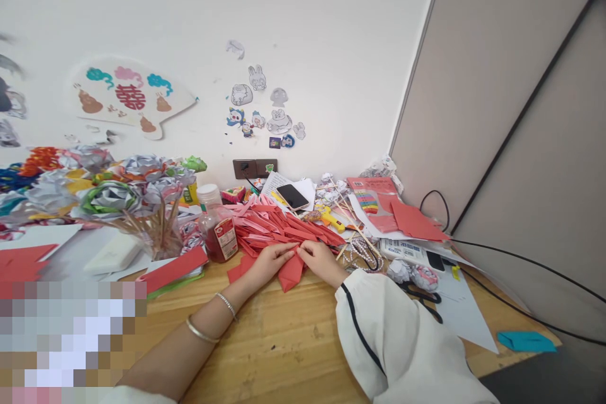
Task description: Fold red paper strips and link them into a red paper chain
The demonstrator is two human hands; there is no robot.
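Observation:
My left hand (271,260) and my right hand (318,259) meet over a folded piece of red paper (292,273) that lies on the wooden table (265,341). Both hands press and pinch its upper edge with bent fingers. Two bangles sit on my left wrist; a white sleeve with a dark stripe covers my right arm. Just behind the hands is a heap of folded red paper pieces (274,227).
A red-liquid bottle (216,227) and a bunch of paper flowers on sticks (132,192) stand to the left. A phone (292,196), a yellow tool (331,218), red sheets (411,218), scissors (423,300), black cables (521,259) and a teal paper scrap (525,341) lie to the right.

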